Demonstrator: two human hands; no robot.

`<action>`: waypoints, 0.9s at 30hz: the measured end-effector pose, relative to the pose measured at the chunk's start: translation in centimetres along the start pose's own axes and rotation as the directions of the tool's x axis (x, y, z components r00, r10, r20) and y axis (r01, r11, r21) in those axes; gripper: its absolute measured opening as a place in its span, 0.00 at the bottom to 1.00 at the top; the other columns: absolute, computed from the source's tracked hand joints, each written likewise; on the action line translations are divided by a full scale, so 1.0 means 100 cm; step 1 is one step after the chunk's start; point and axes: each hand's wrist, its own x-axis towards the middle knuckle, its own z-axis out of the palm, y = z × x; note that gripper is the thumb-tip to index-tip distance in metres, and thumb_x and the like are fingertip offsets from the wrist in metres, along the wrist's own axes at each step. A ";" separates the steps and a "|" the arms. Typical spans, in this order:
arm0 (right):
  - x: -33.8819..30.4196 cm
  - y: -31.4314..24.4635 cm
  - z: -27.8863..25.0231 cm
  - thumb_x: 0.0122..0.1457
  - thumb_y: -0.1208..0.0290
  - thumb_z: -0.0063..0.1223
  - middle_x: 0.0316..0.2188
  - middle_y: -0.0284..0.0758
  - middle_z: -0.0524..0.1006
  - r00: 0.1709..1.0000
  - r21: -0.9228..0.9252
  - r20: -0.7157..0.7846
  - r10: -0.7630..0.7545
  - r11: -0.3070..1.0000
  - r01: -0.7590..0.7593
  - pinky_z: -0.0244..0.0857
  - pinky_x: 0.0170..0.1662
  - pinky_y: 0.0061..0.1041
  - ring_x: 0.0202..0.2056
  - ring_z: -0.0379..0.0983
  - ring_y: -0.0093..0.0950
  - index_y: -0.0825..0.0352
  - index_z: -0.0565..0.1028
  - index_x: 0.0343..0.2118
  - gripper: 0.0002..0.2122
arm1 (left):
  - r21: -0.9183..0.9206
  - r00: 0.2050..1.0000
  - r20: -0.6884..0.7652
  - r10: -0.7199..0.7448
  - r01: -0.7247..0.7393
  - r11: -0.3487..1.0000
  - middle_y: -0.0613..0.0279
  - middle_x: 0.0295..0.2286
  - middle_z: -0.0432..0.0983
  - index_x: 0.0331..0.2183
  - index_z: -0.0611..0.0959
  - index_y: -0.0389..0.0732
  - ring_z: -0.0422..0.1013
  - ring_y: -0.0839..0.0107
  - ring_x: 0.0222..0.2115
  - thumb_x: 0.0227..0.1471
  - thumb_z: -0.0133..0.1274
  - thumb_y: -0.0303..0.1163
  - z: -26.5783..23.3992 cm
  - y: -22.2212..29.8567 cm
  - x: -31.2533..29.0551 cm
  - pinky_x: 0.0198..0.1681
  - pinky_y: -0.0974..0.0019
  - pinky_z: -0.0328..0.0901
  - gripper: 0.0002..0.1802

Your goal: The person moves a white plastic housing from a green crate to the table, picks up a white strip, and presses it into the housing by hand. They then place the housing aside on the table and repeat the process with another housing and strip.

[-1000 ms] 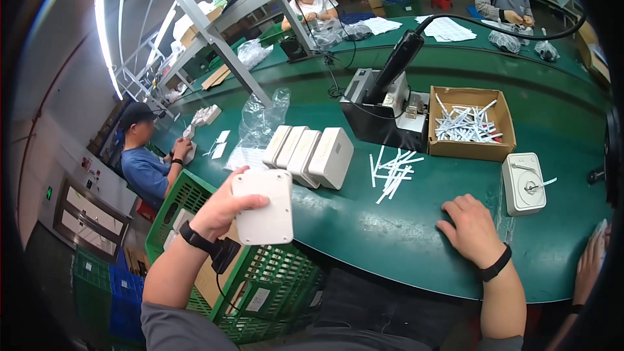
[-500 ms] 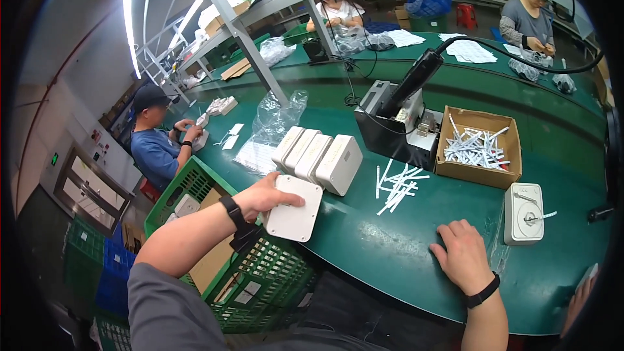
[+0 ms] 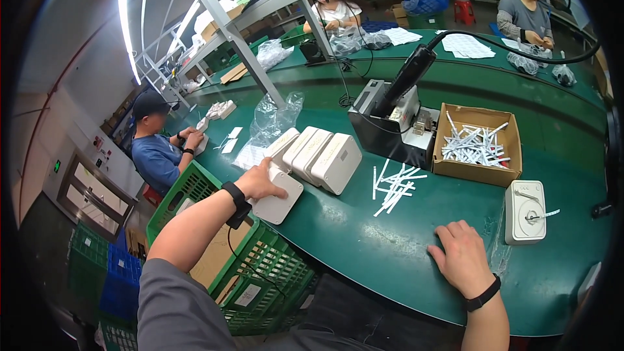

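My left hand (image 3: 259,181) grips a white, rounded-square plastic box (image 3: 278,205) at the table edge, its thumb across the flat face with small corner holes. Right beside it stands a row of similar white boxes (image 3: 335,168) on edge; the leftmost box (image 3: 281,146) leans away from the others. My right hand (image 3: 463,255) lies on the green table, palm down, fingers slightly apart, holding nothing. To its right is another white box (image 3: 525,224), with a round fitting and a white strip sticking out of its side.
White strips (image 3: 394,187) lie loose on the green table (image 3: 390,247); more fill a cardboard box (image 3: 478,172). Behind stands a black machine (image 3: 383,129) with a cable-fed handle. A green crate (image 3: 266,260) sits below my left arm. A person in blue (image 3: 154,146) works at left.
My left hand has moved the white box left and slightly down, away from the row's front. The leftmost box in the row now tilts and stands apart. My right hand stays put.
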 end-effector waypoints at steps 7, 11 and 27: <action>0.001 0.001 -0.004 0.54 0.72 0.71 0.35 0.40 0.80 0.999 0.068 -0.039 0.027 0.997 -0.024 0.71 0.46 0.42 0.42 0.75 0.43 0.69 0.81 0.41 0.13 | -0.064 0.997 0.005 -0.073 0.073 0.995 0.27 0.56 0.74 0.72 0.54 0.29 0.74 0.40 0.58 0.35 0.77 0.58 -0.001 -0.006 0.002 0.64 0.54 0.69 0.76; 0.008 -0.001 -0.005 0.54 0.74 0.70 0.33 0.40 0.79 0.997 0.138 -0.003 0.078 0.987 -0.077 0.71 0.44 0.41 0.40 0.75 0.43 0.69 0.81 0.40 0.12 | 0.015 0.996 -0.022 -0.088 0.088 0.996 0.27 0.60 0.71 0.73 0.49 0.26 0.73 0.39 0.59 0.36 0.74 0.68 0.007 -0.008 -0.005 0.62 0.53 0.70 0.82; 0.012 -0.001 -0.007 0.53 0.76 0.69 0.31 0.41 0.79 0.994 0.173 0.004 0.112 0.979 -0.111 0.71 0.43 0.39 0.37 0.75 0.42 0.70 0.81 0.39 0.11 | -0.202 0.968 -0.227 0.107 -0.155 0.967 0.36 0.54 0.80 0.66 0.74 0.36 0.81 0.46 0.48 0.63 0.58 0.62 0.009 -0.079 0.100 0.53 0.53 0.72 0.45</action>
